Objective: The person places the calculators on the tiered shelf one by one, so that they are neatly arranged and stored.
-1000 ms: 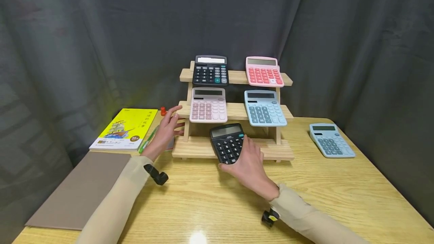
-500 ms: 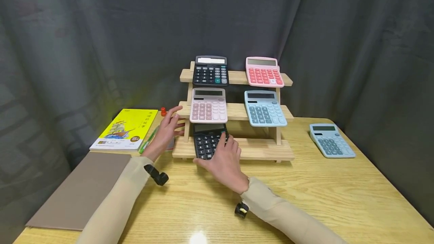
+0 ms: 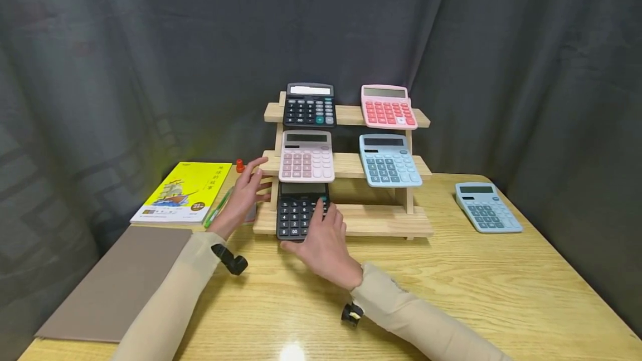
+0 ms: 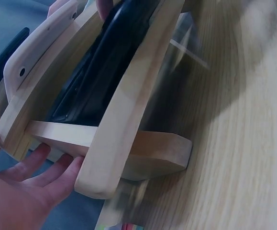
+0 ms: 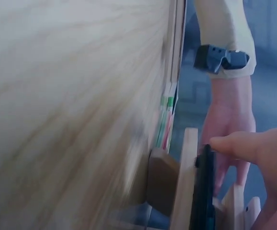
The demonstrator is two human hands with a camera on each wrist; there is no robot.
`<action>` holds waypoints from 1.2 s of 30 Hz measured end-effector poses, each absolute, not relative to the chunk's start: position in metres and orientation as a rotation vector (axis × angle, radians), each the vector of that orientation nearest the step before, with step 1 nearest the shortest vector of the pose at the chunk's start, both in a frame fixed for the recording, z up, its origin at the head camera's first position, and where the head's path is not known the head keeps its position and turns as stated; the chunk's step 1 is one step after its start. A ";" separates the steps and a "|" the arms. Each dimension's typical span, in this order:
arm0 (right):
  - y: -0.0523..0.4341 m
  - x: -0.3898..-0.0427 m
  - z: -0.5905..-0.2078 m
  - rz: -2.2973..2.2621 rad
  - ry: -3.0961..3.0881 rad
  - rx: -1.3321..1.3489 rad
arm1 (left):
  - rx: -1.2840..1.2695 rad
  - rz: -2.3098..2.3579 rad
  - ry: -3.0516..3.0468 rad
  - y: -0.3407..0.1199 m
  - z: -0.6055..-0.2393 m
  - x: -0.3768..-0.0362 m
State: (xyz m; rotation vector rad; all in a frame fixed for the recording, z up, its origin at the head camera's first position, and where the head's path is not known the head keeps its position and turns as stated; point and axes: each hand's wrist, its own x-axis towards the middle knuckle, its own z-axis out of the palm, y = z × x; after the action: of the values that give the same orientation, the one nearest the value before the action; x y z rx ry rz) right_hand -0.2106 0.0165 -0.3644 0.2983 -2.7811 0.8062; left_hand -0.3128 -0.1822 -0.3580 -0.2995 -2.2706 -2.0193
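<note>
- The right hand point(image 3: 323, 244) holds the black calculator point(image 3: 297, 211) by its lower right side, thumb along the bottom edge and fingers point(image 3: 335, 217) curled over the keys.
- That calculator lies on the left end of the lowest step of the wooden tiered stand point(image 3: 386, 220), directly under the pale pink calculator point(image 3: 306, 156).
- The left hand point(image 3: 245, 194) rests against the stand's left end; its fingers point(image 4: 42, 165) are straight and relaxed, touching the wooden side rail and grasping nothing.
- Just beyond the right fingers, on the middle step, sit the pale pink calculator and a light blue calculator point(image 3: 388, 159); on the top step are a second black calculator point(image 3: 309, 105) and a coral pink calculator point(image 3: 388, 106).
- Well to the right of the right fingers, another light blue calculator point(image 3: 487, 207) lies flat on the table point(image 3: 451, 294).
- To the left of the left fingers lie a yellow book point(image 3: 184, 191), a green pen point(image 3: 219, 207) and a brown folder point(image 3: 116, 282).
</note>
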 end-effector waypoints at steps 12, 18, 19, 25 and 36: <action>0.031 -0.203 -0.365 0.914 -2.800 0.321 | -0.258 -2.074 -2.285 -0.182 -0.360 -0.314; 0.068 -0.194 -0.361 1.056 -2.727 0.291 | -0.262 -2.073 -2.282 -0.182 -0.359 -0.315; 0.077 -0.192 -0.360 1.076 -2.706 0.284 | -0.263 -2.067 -2.280 -0.182 -0.359 -0.315; 0.158 -0.189 -0.361 1.043 -2.497 0.288 | -0.269 -2.028 -2.281 -0.181 -0.359 -0.316; 0.339 -0.220 -0.358 0.871 -2.446 0.081 | -0.281 -2.026 -2.272 -0.182 -0.360 -0.315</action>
State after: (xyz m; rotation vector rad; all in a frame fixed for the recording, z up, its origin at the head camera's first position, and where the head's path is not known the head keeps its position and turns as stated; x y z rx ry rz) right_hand -0.2202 0.3389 -0.3576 0.0806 -2.4463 0.8709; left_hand -0.3152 -0.1821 -0.3597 -0.2811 -2.2725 -2.0258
